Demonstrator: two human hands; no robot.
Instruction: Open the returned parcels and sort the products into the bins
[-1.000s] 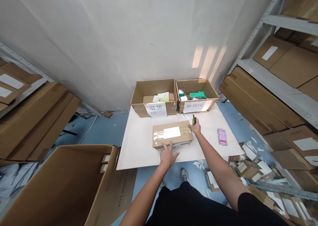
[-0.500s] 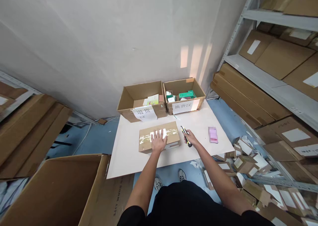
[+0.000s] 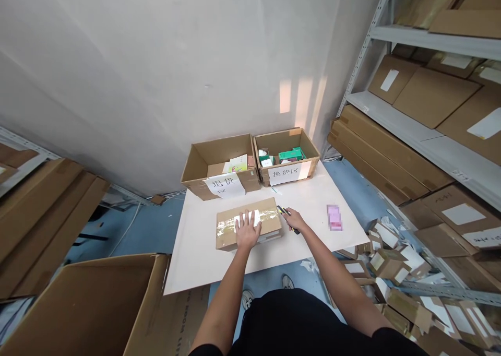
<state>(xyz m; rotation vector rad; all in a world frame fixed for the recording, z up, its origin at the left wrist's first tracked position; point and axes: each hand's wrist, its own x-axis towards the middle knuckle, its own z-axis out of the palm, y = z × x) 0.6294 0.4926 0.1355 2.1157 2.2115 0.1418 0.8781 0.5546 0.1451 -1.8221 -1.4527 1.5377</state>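
A taped cardboard box (image 3: 225, 233) lies on the white table (image 3: 191, 262), with a white label on its top. My left hand (image 3: 248, 232) rests flat on that label, fingers spread. In my right hand (image 3: 294, 220) is a utility knife (image 3: 282, 210), black and yellow, gripped around its handle. The knife's front end is at the box's right edge; whether it touches the cardboard I cannot tell. Clear tape with a shine runs along the box top on both sides of my left hand.
Two open cartons with handwritten signs, the left carton (image 3: 195, 186) and the right carton (image 3: 313, 155), stand at the table's back. A blurred pink item (image 3: 334, 218) lies at the right. A large open carton (image 3: 97, 293) is at lower left. Shelving (image 3: 415, 118) with boxes flanks the right.
My right hand has brought the utility knife leftward to the right edge of the box. My left hand stays on the box top. The view has shifted slightly.
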